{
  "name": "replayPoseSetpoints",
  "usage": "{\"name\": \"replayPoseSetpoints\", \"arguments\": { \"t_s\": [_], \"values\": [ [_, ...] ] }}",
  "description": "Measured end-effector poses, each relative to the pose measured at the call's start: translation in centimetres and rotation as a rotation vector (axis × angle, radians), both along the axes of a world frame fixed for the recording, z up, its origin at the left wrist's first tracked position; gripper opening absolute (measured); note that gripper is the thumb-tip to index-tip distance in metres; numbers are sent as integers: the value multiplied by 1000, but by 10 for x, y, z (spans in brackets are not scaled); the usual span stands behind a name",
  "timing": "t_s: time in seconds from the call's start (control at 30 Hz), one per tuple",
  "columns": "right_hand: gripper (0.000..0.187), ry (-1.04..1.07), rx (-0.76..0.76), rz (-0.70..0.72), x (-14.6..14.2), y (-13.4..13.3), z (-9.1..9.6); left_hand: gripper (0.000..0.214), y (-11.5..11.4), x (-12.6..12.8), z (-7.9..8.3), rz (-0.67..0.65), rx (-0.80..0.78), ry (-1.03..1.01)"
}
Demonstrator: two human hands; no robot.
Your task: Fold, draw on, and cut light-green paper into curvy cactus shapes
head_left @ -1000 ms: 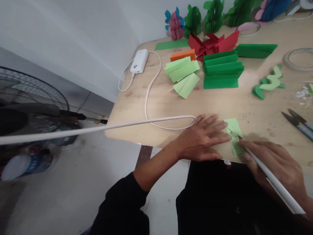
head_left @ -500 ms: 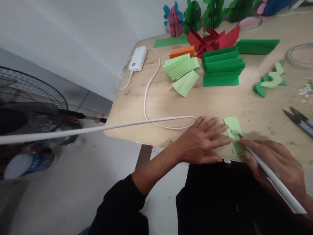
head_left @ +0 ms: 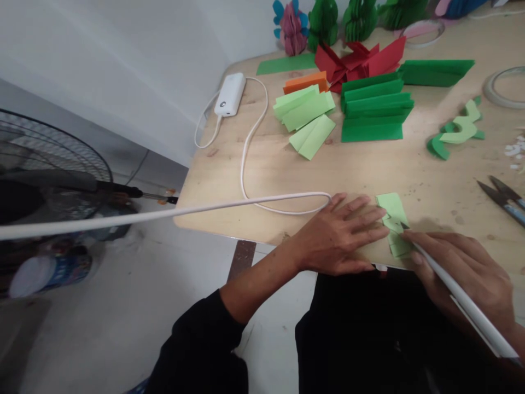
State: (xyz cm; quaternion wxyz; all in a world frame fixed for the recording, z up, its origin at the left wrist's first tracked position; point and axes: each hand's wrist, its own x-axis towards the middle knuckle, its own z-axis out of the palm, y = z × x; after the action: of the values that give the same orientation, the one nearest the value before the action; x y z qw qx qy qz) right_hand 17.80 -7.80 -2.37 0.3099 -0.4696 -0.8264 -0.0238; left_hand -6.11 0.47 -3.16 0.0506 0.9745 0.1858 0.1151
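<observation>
My left hand [head_left: 342,235] lies flat with fingers spread at the table's front edge. Its fingertips touch the left side of a light green paper piece [head_left: 391,203]. On that piece sits a smaller light green cut shape, its outline partly covered by fingers. My right hand [head_left: 467,268] is closed around a white pen [head_left: 463,306]. The pen's dark tip rests at the right edge of the small cut shape, and its long barrel slants down to the right.
Folded light green papers [head_left: 305,112], dark green papers [head_left: 373,117] and red papers [head_left: 359,63] lie farther back. Scissors [head_left: 502,200], wavy green cutouts [head_left: 455,131] and a tape roll [head_left: 506,87] are at right. A white cable [head_left: 184,210] crosses from the power bank [head_left: 230,94].
The view has shifted slightly, so the papers at the back appear a little higher. Both hands and the pen stay almost in place on the light green paper.
</observation>
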Motion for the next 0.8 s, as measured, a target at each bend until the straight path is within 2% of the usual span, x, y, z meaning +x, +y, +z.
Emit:
{"name": "replayPoseSetpoints", "arguments": {
  "t_s": [0.27, 0.5, 0.8],
  "values": [
    [72, 18, -3, 1, -1, 0, -2, 60, -6, -3, 1, -11, -24, -46],
    [70, 14, 12, 10, -1, 1, -2, 57, -10, -6, 1, -13, -34, -93],
    [66, 10, 21, -6, 0, 2, -1, 58, -12, 0, 1, -44, 13, -23]
  ]
}}
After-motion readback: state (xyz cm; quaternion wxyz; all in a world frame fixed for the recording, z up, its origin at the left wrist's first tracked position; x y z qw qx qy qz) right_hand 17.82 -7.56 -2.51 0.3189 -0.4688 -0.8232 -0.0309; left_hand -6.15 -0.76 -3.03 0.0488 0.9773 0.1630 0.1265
